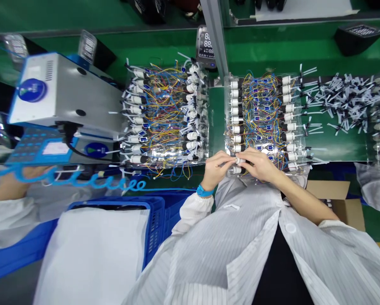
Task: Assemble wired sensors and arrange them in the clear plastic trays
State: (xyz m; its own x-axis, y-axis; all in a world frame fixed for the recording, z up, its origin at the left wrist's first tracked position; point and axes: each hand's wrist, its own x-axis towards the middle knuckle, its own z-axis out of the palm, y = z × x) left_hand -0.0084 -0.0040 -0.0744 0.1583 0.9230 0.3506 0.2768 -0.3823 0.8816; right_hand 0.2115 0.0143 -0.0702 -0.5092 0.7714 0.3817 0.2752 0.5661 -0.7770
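My left hand point(215, 169) and my right hand point(260, 164) meet at the near left corner of a clear plastic tray point(304, 169). The fingertips of both are pinched on a small white cylindrical part point(239, 161) in the tray's left column. Fingers partly cover it, so finer detail is hidden. More white parts stand along both sides of this tray, those on the right with black bodies and pale strips sticking out. Between the columns run small blue circuit boards point(257, 109) joined by yellow, red and blue wires.
Another wired tray point(205, 140) lies to the left, beside a grey tester point(88, 97). Black parts with white strips point(348, 101) are heaped at right. A metal post point(215, 38) rises behind. A coiled blue hose point(97, 182) and blue crate point(158, 224) are at left, near a co-worker's sleeve point(12, 216).
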